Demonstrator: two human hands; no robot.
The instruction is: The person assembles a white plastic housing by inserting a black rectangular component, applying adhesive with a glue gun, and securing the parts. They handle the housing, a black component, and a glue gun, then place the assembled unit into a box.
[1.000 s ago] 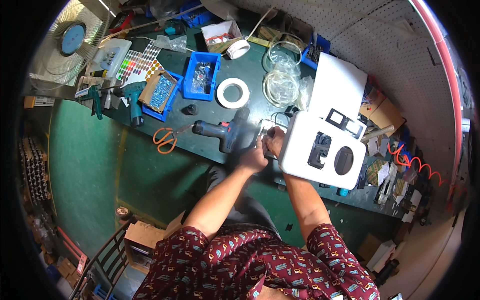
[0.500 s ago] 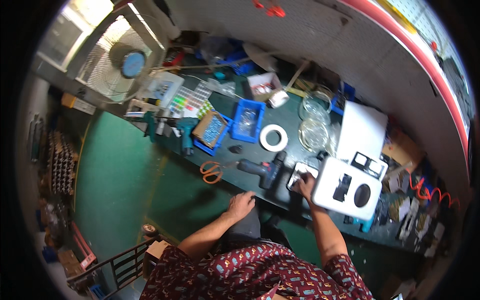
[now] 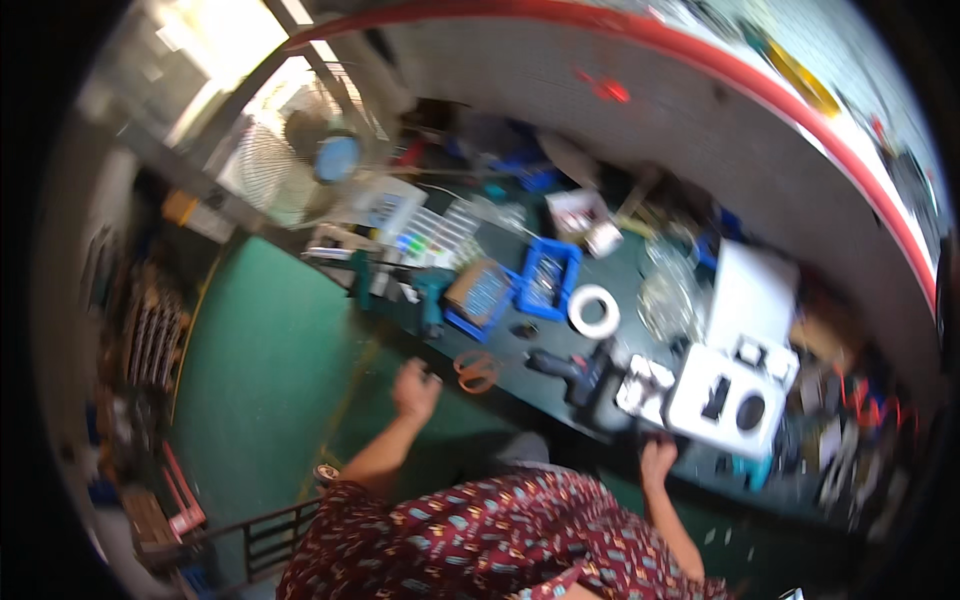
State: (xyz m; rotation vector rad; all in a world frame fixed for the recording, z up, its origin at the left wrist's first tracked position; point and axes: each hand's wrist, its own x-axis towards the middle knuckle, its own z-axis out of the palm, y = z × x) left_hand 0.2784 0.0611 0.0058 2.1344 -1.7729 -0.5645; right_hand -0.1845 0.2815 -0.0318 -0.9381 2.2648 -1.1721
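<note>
My left hand point(image 3: 415, 392) hangs in front of the bench, left of the orange-handled scissors point(image 3: 477, 371). Its fingers look apart and nothing shows in them, though motion blurs them. At the bench's front edge is my right hand point(image 3: 657, 462), just below a small white tray point(image 3: 643, 388) with shiny parts in it. Blur hides whether its fingers hold anything. A dark cordless drill point(image 3: 575, 371) lies left of the tray. To the right rests a white panel point(image 3: 728, 402) with a round dark opening and a rectangular one.
A roll of white tape point(image 3: 593, 312), a blue bin point(image 3: 549, 279) and a carton of small blue parts point(image 3: 478, 293) stand on the bench. Further left lies a teal power tool point(image 3: 432, 300). Coiled clear tubing point(image 3: 668, 290) and a white sheet point(image 3: 752, 295) are at the back right.
My right hand has left the small white tray and drawn back to the bench edge. My left hand has moved left, off my thigh. The view has shifted, so the bench appears further right and lower.
</note>
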